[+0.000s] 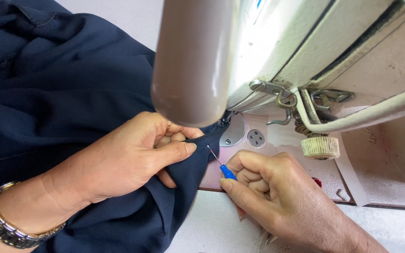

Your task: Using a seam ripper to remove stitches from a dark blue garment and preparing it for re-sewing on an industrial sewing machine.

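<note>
Pale worktop (212,225) is seen below, w/ a cream sewing machine (305,56) filling the upper right. Navy fabric (62,93) is spread across the left and runs under the machine head toward the needle plate (234,133). Left hand (123,159): fabric edge is pinched betw. thumb and fingers, closed tight. Right hand (277,197): fingers are curled shut round a blue-handled seam ripper (221,164), tip set approx. at the fabric edge. A metal watch (1,225) is worn on the left wrist.

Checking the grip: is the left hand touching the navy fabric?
Touching. The head view shows the left hand pinching a fold of navy fabric between thumb and fingers.
</note>
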